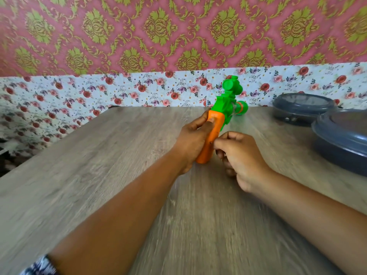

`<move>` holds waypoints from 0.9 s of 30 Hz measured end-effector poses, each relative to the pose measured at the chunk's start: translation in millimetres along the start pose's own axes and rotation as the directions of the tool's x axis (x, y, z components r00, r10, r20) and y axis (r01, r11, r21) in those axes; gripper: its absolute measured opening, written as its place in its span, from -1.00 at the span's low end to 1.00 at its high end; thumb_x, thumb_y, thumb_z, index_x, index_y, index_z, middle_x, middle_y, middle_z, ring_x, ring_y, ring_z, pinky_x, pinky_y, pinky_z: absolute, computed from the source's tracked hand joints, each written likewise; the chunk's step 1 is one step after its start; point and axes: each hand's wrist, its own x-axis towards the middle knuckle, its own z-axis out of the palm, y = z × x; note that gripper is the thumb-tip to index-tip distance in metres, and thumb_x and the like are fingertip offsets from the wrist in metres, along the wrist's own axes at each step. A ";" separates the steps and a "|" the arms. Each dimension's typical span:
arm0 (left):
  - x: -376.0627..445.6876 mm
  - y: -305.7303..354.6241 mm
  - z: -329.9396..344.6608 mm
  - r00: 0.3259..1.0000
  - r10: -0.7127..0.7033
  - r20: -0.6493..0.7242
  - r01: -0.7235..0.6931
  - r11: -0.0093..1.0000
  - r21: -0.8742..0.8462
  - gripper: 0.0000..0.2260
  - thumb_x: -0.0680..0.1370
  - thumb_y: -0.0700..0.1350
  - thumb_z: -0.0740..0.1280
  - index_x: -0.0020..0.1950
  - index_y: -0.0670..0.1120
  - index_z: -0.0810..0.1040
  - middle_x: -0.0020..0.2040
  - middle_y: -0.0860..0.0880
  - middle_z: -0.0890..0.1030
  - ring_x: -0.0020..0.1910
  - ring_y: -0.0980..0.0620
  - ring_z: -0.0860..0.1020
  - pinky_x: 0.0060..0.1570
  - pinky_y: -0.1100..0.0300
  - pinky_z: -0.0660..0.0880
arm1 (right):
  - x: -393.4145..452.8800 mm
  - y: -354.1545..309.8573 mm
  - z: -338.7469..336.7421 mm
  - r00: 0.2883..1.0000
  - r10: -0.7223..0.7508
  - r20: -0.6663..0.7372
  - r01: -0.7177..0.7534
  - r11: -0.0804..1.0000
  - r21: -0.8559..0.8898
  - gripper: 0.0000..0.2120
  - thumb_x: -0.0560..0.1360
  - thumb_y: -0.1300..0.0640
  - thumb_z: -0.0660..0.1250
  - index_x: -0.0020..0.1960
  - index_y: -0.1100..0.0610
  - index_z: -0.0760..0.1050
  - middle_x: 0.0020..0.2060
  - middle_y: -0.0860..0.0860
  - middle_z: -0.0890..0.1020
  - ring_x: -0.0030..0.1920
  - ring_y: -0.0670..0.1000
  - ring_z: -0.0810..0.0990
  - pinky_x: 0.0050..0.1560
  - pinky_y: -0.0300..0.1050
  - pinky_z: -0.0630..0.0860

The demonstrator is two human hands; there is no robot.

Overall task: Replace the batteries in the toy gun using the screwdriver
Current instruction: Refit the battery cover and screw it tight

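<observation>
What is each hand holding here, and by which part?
The left hand grips the toy gun by its orange handle. The right hand is curled against that handle; whether it holds anything cannot be told.

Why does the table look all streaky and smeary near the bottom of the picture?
In the head view, motion blur smears the wood table into streaks, strongest toward the bottom and edges; the toy gun, left hand and right hand near the middle look sharper, though still a little soft; the wide-angle lens also bends the table's far edge and the wall line into curves.
</observation>
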 end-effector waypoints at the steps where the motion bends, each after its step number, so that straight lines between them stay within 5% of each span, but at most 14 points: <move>1: 0.7 -0.4 -0.9 1.000 -0.021 -0.004 0.021 1.000 -0.006 -0.63 0.61 -0.03 0.21 0.42 0.07 0.36 0.12 -0.02 0.60 0.15 -0.09 0.57 0.21 -0.11 0.49 | 1.1 0.5 -2.1 0.999 -0.052 0.004 0.052 0.997 -0.065 -0.83 0.37 0.29 0.27 -0.39 0.18 0.38 -0.52 0.06 0.38 -0.67 -0.15 0.23 -0.63 -0.34 0.13; 4: 3.9 -2.0 -4.0 0.998 -0.054 -0.015 0.054 0.998 -0.016 -0.65 0.61 -0.02 0.20 0.41 0.09 0.37 0.19 -0.08 0.60 0.15 -0.11 0.57 0.22 -0.12 0.48 | 4.3 2.6 -8.6 0.944 -0.321 0.078 0.325 0.865 -0.383 -0.82 0.35 0.23 0.33 -0.39 0.21 0.38 -0.50 0.03 0.44 -0.50 -0.10 0.36 -0.44 -0.19 0.29; 8: 3.8 -3.2 -5.8 0.999 -0.051 -0.007 0.050 0.998 -0.029 -0.64 0.61 -0.01 0.19 0.42 0.06 0.39 0.23 -0.10 0.59 0.16 -0.09 0.57 0.21 -0.09 0.49 | 8.4 -3.1 -19.4 0.789 -0.533 0.306 0.602 0.571 -0.558 -0.79 0.34 0.24 0.35 -0.35 0.06 0.35 -0.47 -0.05 0.45 -0.42 -0.09 0.42 -0.33 -0.11 0.41; 12: 6.4 -8.0 -7.0 0.999 -0.048 -0.007 0.048 0.998 -0.046 -0.64 0.60 0.03 0.19 0.41 0.05 0.40 0.25 -0.08 0.58 0.20 -0.08 0.55 0.27 -0.12 0.44 | 9.0 -11.4 -30.1 0.495 -0.644 0.583 0.713 -0.082 -0.696 -0.90 0.42 0.12 0.20 -0.24 0.07 0.46 -0.33 0.00 0.54 -0.37 0.12 0.55 -0.50 -0.08 0.43; 15: 6.8 -10.0 -5.7 0.999 -0.034 0.014 0.035 0.999 -0.042 -0.64 0.58 0.03 0.21 0.38 0.07 0.43 0.24 -0.09 0.58 0.22 -0.11 0.54 0.28 -0.13 0.42 | 3.7 -16.3 -33.7 0.421 -0.617 0.665 0.636 -0.322 -0.702 -0.95 0.40 0.18 0.30 -0.23 0.10 0.51 -0.32 0.01 0.55 -0.42 0.10 0.53 -0.59 -0.13 0.36; 18: 3.1 -8.5 -3.3 0.999 -0.036 -0.009 0.035 0.998 -0.044 -0.68 0.60 0.00 0.22 0.35 0.07 0.46 0.21 -0.11 0.60 0.23 -0.15 0.53 0.27 -0.11 0.44 | 1.6 -12.1 -32.3 0.392 -0.607 0.691 0.625 -0.375 -0.684 -0.91 0.33 0.25 0.36 -0.26 0.12 0.47 -0.34 0.03 0.53 -0.47 0.09 0.51 -0.60 -0.17 0.27; 23: -1.1 -6.2 2.5 0.999 0.022 -0.035 -0.022 1.000 -0.005 -0.66 0.59 -0.01 0.24 0.37 0.08 0.44 0.23 -0.09 0.59 0.22 -0.10 0.54 0.28 -0.07 0.44 | 1.8 -11.5 -27.5 0.405 -0.626 0.667 0.648 -0.318 -0.692 -0.88 0.28 0.27 0.36 -0.29 0.13 0.43 -0.37 0.05 0.52 -0.55 0.12 0.50 -0.60 -0.23 0.19; 27: 2.5 -10.1 1.0 0.998 0.053 -0.027 -0.053 0.998 0.019 -0.61 0.57 0.00 0.23 0.40 0.06 0.40 0.25 -0.08 0.58 0.22 -0.06 0.55 0.29 -0.10 0.43 | 3.8 -8.3 -25.5 0.474 -0.646 0.599 0.690 -0.150 -0.708 -0.88 0.35 0.17 0.13 -0.29 0.12 0.42 -0.39 0.04 0.51 -0.54 0.16 0.48 -0.59 -0.20 0.26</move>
